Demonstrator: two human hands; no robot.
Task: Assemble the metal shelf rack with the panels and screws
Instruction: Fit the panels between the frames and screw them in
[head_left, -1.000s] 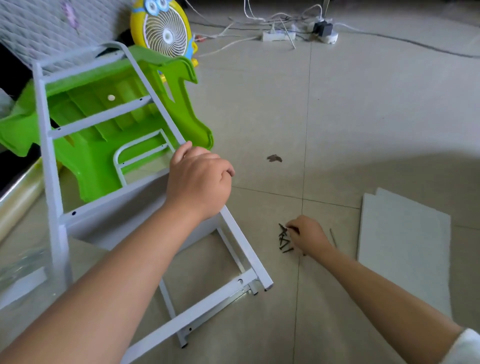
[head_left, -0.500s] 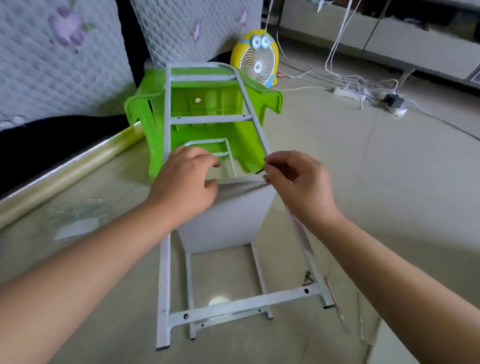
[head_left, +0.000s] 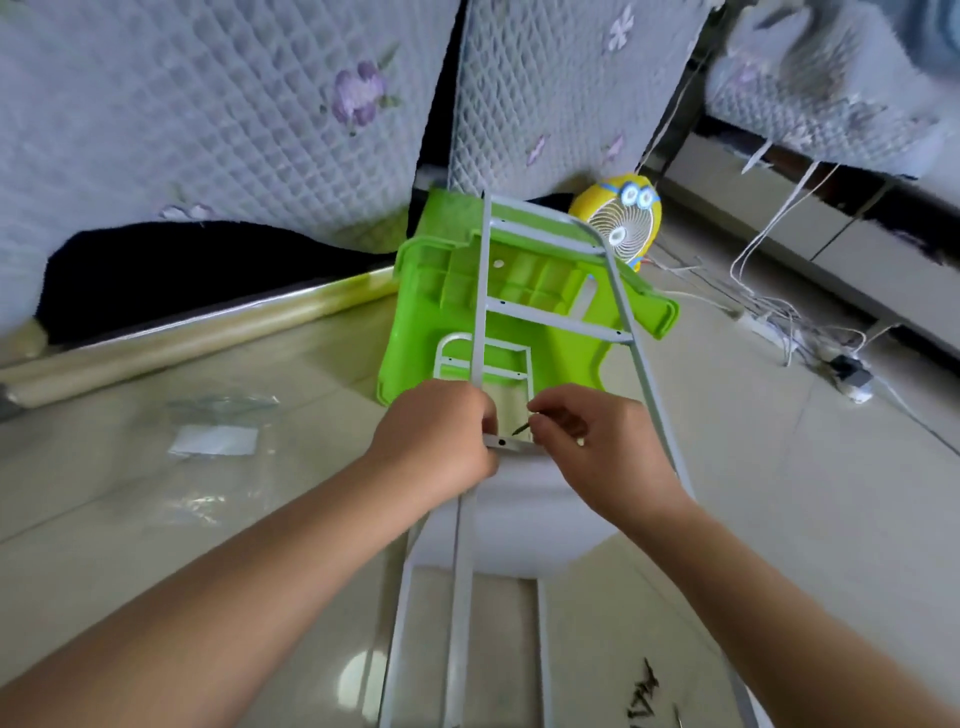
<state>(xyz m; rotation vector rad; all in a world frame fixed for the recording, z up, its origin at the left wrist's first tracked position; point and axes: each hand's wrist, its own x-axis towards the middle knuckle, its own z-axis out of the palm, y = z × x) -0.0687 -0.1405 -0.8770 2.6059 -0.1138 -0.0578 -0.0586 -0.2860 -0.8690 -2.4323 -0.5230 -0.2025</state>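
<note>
Floor: glossy beige tiles (head_left: 779, 493), with one bright glare patch near the bottom edge. Grey quilted mattresses (head_left: 208, 104) with purple flowers stand at the back, and a pale roll (head_left: 182, 343) lies along their base. Green plastic stool (head_left: 413, 317) on its side, yellow fan (head_left: 626, 228) behind it, white cables (head_left: 779, 319) at right.

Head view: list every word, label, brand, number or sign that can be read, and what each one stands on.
None can be read in this view.
White slip in the clear bag: too blurred to tell whether it carries print.
Yellow fan: a cartoon face only, no lettering.
Rack frame: bare white metal, no visible marking.
</note>
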